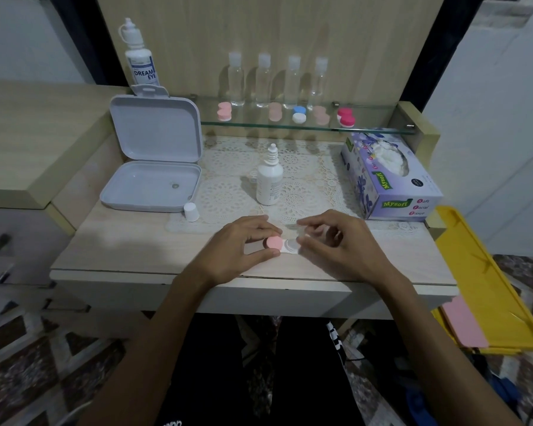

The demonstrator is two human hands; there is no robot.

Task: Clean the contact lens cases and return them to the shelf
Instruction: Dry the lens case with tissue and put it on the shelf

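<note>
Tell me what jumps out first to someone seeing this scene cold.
Both hands meet at the desk's front edge: the left hand grips a contact lens case with one pink cap, the right hand at its uncapped well. Behind, an open grey plastic box stands left, a floral tissue box right.

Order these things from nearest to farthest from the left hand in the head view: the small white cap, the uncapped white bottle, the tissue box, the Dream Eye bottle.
From the left hand:
1. Small white cap, just behind it to the left.
2. Uncapped white bottle, behind it on the lace mat.
3. Tissue box, far right of the table.
4. Dream Eye bottle, back left, behind the open case.
</note>
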